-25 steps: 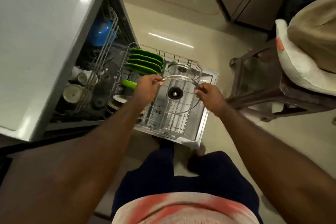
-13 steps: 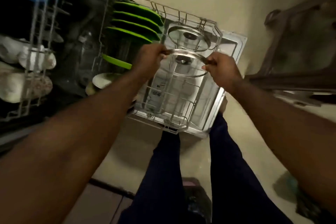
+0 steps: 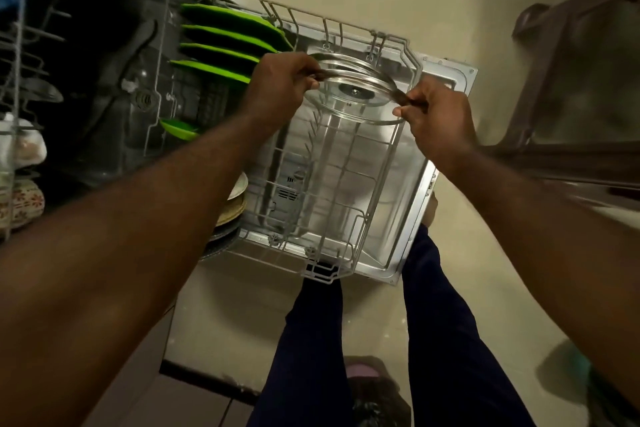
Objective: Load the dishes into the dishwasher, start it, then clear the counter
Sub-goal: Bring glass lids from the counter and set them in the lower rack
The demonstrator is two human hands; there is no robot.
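Pulled-out lower rack (image 3: 341,184) is mostly bare wire up front, with pale plates (image 3: 235,199) at its left edge. Left hand (image 3: 280,87) and right hand (image 3: 440,115) each grip the glass lid (image 3: 353,95) by its rim over the rack's far end. Green plates (image 3: 225,42) stand slotted far left.

Dim warm light; ceiling-lamp glare on floor (image 3: 450,28); edges blurred, wide-angle warped.

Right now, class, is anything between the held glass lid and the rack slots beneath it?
Nothing visible. The left hand and right hand grip the glass lid over bare tines of the lower rack; a second lid stands behind it, green plates to its left.
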